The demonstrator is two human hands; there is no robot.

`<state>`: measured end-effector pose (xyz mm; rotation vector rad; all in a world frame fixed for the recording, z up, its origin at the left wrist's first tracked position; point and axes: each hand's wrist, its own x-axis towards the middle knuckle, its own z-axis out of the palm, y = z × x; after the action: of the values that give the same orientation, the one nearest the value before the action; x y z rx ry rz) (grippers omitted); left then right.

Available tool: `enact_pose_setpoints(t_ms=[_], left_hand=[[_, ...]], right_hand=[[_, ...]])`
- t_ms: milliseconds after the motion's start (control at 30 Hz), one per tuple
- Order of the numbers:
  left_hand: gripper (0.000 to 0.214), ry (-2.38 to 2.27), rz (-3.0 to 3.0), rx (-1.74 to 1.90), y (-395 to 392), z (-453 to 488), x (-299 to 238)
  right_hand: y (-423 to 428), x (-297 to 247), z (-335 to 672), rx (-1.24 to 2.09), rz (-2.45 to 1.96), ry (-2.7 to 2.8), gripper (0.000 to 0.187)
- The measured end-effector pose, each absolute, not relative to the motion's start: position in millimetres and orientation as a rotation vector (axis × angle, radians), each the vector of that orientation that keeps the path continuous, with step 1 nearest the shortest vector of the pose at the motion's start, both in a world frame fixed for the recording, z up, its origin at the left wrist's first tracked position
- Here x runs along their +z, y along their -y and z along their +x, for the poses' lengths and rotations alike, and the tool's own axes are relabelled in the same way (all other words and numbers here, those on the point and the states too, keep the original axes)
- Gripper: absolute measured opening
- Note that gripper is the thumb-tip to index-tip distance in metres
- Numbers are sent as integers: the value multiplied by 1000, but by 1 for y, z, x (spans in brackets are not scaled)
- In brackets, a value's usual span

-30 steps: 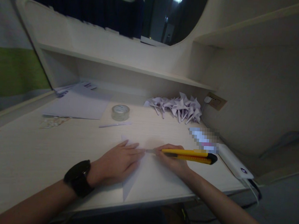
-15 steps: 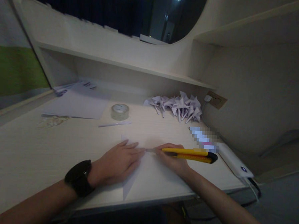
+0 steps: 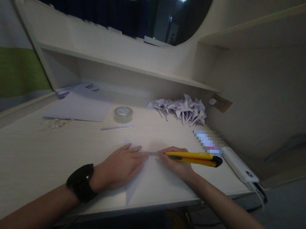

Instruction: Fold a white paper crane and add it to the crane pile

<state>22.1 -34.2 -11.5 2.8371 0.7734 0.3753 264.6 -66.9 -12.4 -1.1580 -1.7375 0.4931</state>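
Observation:
My left hand (image 3: 122,166), with a black watch (image 3: 80,181) on its wrist, lies flat with fingers stretched out on a folded white sheet of paper (image 3: 149,182) at the desk's near edge. My right hand (image 3: 177,163) grips a yellow and black utility knife (image 3: 194,158). The knife's blade tip rests on the paper right beside the left fingertips.
A roll of clear tape (image 3: 123,114) and a white pen (image 3: 117,127) lie behind the paper. A pile of folded paper pinwheels (image 3: 181,109) sits at the back right, a stack of white sheets (image 3: 79,105) at the back left. A white power bank (image 3: 239,165) with cable lies at the right edge.

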Motion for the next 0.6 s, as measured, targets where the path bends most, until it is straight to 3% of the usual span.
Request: enact_pose_setpoints(t_ms=[600], left_hand=[[33,-594,2763,514,26,14,-7]], right_hand=[[63,-17,270,372,-1240,1609,11]])
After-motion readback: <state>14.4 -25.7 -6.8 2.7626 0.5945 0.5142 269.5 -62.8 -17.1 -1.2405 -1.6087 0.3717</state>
